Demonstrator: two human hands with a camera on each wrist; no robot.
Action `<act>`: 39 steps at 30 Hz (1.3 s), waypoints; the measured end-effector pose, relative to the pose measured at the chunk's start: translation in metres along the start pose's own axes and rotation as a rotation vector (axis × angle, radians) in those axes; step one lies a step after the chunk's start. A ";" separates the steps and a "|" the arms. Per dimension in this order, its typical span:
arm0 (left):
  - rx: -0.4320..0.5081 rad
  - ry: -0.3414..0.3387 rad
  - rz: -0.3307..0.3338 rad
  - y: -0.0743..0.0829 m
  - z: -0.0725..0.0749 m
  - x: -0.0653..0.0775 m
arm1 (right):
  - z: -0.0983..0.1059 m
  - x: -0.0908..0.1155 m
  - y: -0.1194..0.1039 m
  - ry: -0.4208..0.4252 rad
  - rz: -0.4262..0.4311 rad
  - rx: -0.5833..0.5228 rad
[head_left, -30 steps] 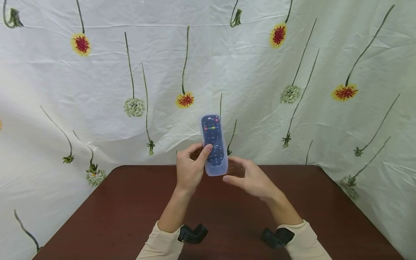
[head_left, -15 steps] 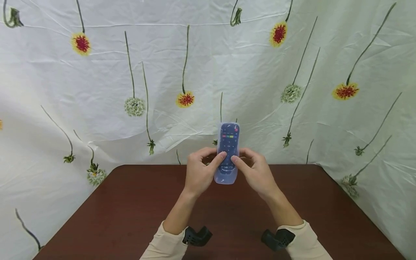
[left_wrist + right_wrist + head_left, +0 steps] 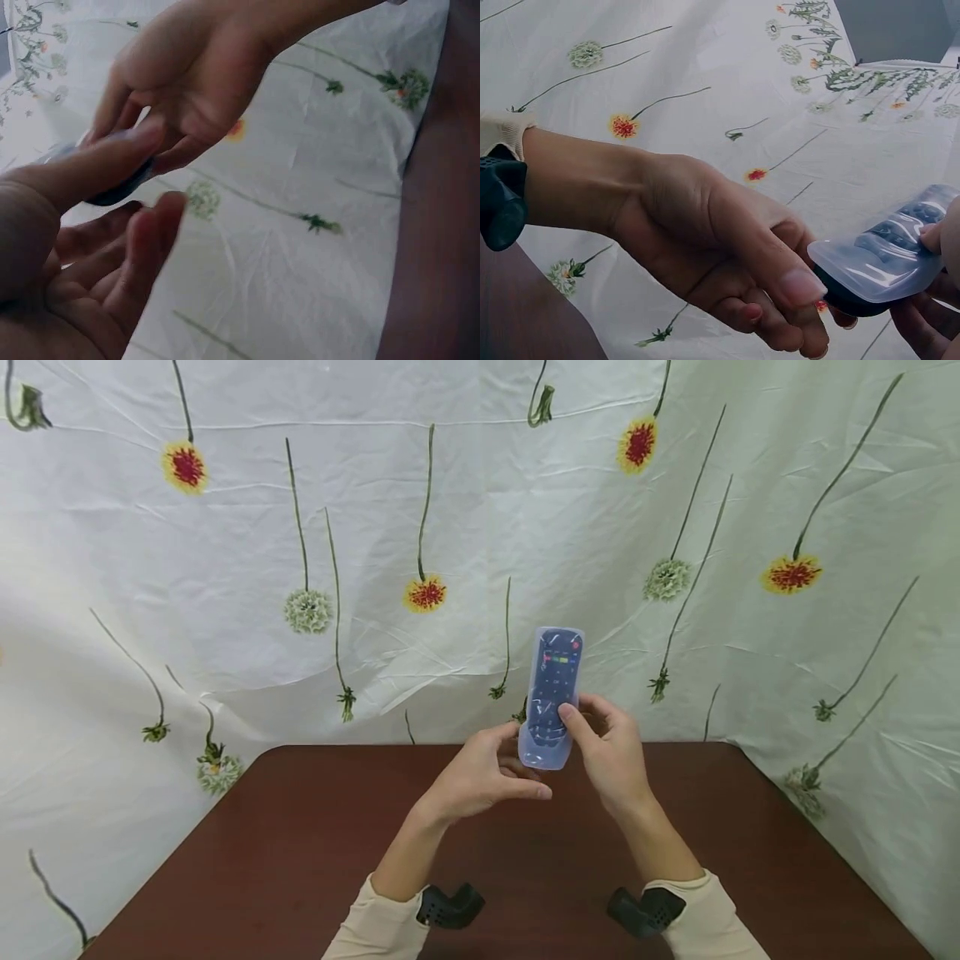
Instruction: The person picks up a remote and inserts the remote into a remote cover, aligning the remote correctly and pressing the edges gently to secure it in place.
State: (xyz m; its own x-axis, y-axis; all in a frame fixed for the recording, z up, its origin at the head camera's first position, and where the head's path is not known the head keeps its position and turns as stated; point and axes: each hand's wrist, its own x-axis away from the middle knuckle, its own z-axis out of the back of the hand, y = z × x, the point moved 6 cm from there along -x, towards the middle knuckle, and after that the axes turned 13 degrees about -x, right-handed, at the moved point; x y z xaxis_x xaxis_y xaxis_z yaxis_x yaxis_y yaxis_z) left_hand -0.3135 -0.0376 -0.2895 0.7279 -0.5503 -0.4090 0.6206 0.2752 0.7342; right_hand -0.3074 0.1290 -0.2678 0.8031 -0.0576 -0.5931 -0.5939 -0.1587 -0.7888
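A dark remote control with pale key marks and a few coloured keys stands nearly upright above the table, inside a translucent bluish cover. My right hand grips its right side, thumb across the lower keys and fingers behind. Beside the lower left end is my left hand, thumb spread away from loosely bent fingers. In the right wrist view, my left hand has its fingertips close to the cover's end. The left wrist view shows the remote's dark edge mostly hidden behind my left thumb.
A dark reddish-brown table lies below both hands. A white cloth printed with flowers hangs behind it and along its sides. Black wrist devices sit at both cream sleeves.
The remote has moved right, from my left hand's grip, through both hands' hold, into my right hand alone. My left thumb has come off it and the left fingers have loosened.
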 end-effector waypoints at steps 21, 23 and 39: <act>0.374 0.166 0.073 -0.005 -0.018 -0.009 | 0.000 0.003 0.002 0.007 0.050 -0.002; 0.361 0.164 0.070 -0.005 -0.017 -0.009 | 0.000 0.002 0.002 0.002 0.048 0.004; -0.064 0.151 -0.044 0.008 0.001 -0.002 | -0.002 -0.002 -0.006 -0.072 0.061 0.028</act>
State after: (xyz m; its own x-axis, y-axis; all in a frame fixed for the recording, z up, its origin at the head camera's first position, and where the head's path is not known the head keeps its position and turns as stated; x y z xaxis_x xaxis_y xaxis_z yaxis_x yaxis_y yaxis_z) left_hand -0.3100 -0.0353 -0.2825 0.7320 -0.4394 -0.5207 0.6668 0.3052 0.6798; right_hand -0.3051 0.1276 -0.2614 0.7602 0.0052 -0.6497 -0.6438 -0.1289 -0.7543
